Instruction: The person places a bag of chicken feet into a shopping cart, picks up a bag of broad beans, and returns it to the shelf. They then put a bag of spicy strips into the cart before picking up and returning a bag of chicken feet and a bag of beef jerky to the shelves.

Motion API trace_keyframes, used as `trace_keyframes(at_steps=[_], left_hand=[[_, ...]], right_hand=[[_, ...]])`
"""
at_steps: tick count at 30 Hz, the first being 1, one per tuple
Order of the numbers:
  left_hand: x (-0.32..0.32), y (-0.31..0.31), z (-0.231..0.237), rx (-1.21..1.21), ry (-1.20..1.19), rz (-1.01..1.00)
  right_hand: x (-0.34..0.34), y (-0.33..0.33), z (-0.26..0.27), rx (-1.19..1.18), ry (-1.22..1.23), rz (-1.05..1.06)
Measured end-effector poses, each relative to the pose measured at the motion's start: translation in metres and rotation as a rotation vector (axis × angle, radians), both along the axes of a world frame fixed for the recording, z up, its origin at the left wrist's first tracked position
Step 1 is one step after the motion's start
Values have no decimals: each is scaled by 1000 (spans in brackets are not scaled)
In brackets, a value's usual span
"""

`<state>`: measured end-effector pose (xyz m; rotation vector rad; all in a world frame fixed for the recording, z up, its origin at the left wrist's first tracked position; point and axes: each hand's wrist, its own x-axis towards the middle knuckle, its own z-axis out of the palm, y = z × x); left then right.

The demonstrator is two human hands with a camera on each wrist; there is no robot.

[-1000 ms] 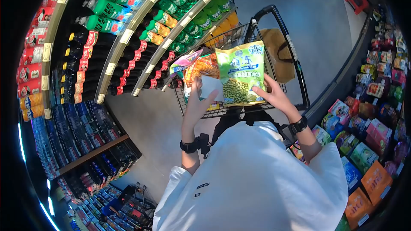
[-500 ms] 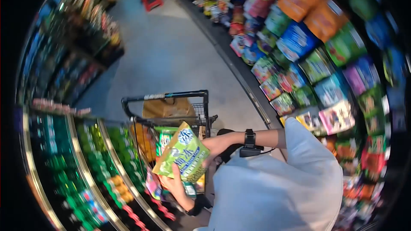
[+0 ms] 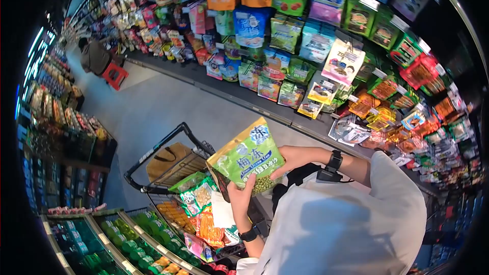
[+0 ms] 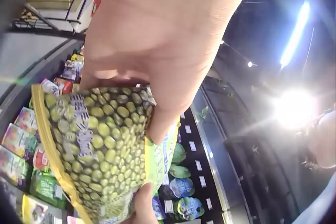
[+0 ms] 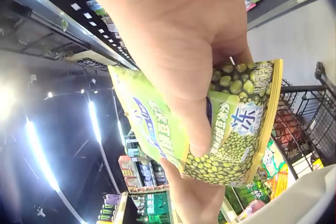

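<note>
A green bag (image 3: 247, 155) printed with Chinese characters and mung beans is held in front of the white shirt, above the near end of the shopping cart (image 3: 157, 148). The left hand (image 3: 239, 201) grips its lower left side, thumb on the printed front. On the opposite side, the right hand (image 3: 295, 158) pinches the bag's lower right part. In the left wrist view the bean-patterned side of the bag (image 4: 100, 145) shows, with the left hand (image 4: 152, 35) over its upper edge. The right wrist view shows the right hand's thumb lying across the bag (image 5: 236, 129).
Inside the cart lie orange packets (image 3: 209, 229), a green-and-white packet (image 3: 196, 196) and a white flat item (image 3: 222, 211); a brown bag (image 3: 168, 163) is at its handle end. Snack racks (image 3: 285, 35) line the aisle, drink shelves (image 3: 117, 239) stand lower left. A person (image 3: 94, 56) sits far off.
The head view has swung from the drink shelves round to the snack racks. The left hand, apart from the bag's front a second ago, now grips it; the bag has tilted.
</note>
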<state>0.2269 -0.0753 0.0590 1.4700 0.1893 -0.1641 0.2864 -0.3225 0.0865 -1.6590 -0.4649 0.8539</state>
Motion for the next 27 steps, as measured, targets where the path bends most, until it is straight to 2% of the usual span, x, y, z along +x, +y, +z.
trace_keyframes(at_steps=[3,5,6,10,17,20,23,25,26,27], left_hand=[[11,-27,-2,47,-112,-46],[21,-43,0,-1,-64,-41],[26,-54,0,-39,-48,-10],[50,-87,-27,-79,-28,84],[98,-132,-23,66,-80,116],[119,-150,-24,186,-84,59],[144,-181,-11,144,10,35],[171,-194,-21,176,40,5],[187,-201,-25,185,50,-26],[203,-210,-29,189,58,-57]], right_hand=[[-12,-36,-9,21,-64,-191],[-19,-65,-13,-38,-169,-364],[-22,-78,-9,10,-243,-454],[-28,-151,-41,119,-172,-761],[-30,-248,-37,87,-71,-730],[-11,-286,-48,191,-91,-737],[0,-313,-56,237,-113,-758],[2,-331,-63,242,-128,-800],[1,-337,-66,317,-103,-847],[0,-345,-68,192,-120,-839]])
